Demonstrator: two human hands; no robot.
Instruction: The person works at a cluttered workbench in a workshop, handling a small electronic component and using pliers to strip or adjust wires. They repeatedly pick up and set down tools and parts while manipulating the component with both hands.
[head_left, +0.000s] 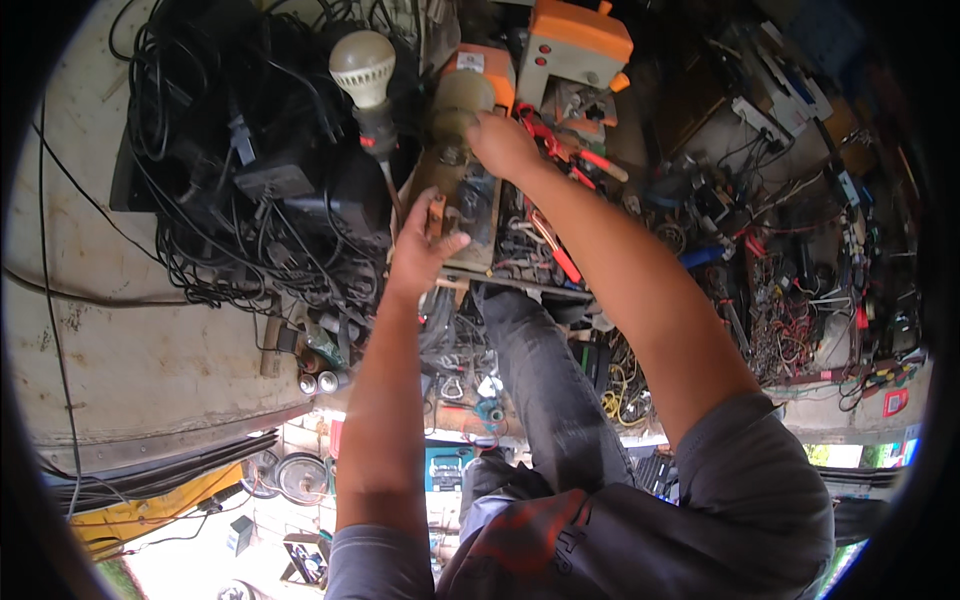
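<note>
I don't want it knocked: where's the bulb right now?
In the head view, the bulb is left of centre near the top, in a dark socket, just right of the black cables and above the left hand.

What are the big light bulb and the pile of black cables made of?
Light bulb: cloudy white dome, so perhaps frosted plastic or glass; its slotted white collar looks like plastic. Pile of black cables: probably dull, soft plastic or rubber outside, since they bend into loops.
</note>
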